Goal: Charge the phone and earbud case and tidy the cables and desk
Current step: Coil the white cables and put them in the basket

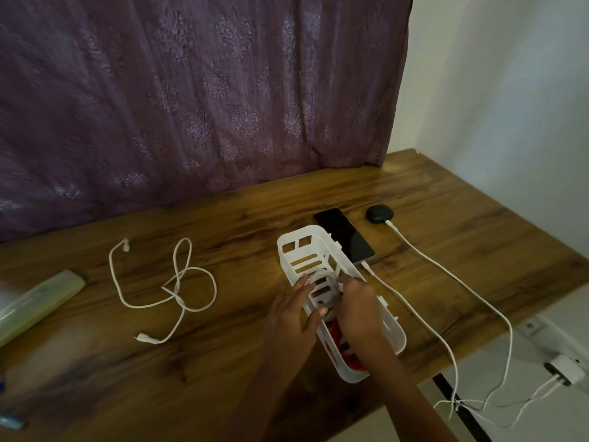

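Over the middle of the white basket (319, 241), we are finding both hands at work on a coiled cable (322, 277). The left hand (294, 309) is holding the coil's left edge, fingers along it and thumb at the near side. The right hand (357, 304) is gripping the right edge with curled fingers.

We are judging the coil light, limp and springy, so it is likely to unwind if released. Holding it across opposite edges looks soundest. The coil is lying roughly flat. The basket's long axis is running away from the person, leaning left at the far end.

On the bench (446, 224), the phone (344, 234) and earbud case (380, 213) are sitting plugged in. A loose cable (178, 282) is sprawling well apart to the left.
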`<state>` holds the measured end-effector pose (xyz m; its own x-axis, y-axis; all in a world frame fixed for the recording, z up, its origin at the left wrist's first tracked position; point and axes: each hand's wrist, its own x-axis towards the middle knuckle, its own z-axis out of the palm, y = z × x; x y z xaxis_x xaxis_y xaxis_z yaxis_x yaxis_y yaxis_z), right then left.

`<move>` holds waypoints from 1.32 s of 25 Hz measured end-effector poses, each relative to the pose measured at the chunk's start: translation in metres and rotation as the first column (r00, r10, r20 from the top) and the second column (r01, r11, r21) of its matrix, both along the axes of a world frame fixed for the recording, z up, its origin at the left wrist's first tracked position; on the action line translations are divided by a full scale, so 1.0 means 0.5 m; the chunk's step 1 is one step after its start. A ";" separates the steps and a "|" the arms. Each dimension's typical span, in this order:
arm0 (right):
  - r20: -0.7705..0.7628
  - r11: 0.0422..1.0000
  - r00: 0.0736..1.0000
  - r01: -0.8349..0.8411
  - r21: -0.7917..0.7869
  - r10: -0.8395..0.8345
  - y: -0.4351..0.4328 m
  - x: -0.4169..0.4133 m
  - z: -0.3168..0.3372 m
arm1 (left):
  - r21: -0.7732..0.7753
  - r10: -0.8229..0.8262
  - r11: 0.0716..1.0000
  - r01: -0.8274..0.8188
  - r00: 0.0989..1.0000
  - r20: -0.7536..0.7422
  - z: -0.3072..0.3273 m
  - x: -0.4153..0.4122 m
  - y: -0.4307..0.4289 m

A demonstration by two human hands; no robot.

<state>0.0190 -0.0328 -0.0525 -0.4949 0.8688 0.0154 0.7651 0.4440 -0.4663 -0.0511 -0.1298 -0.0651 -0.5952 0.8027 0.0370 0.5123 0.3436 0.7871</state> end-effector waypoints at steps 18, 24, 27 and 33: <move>0.227 0.850 0.851 -0.509 0.136 0.473 0.043 0.017 -0.033 | 0.041 -0.021 0.999 0.020 1.000 0.015 0.004 0.002 -0.003; 0.224 0.863 0.867 -0.482 0.151 0.445 0.032 0.020 -0.028 | 0.041 -0.038 0.998 0.038 0.999 0.005 0.008 -0.001 -0.004; 0.164 0.889 0.898 -0.431 0.154 0.407 0.024 0.024 -0.008 | 0.055 -0.021 0.998 0.019 1.000 0.020 0.014 -0.008 -0.013; -0.117 0.901 0.913 -0.354 0.252 0.392 -0.055 -0.026 0.083 | 0.060 0.119 0.991 -0.118 0.993 -0.004 0.030 -0.052 -0.094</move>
<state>0.0059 -0.0603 -0.0112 -0.7561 0.5858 0.2918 0.4459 0.7874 -0.4256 -0.0769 -0.1767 -0.0503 -0.6855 0.7227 0.0879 0.4770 0.3547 0.8041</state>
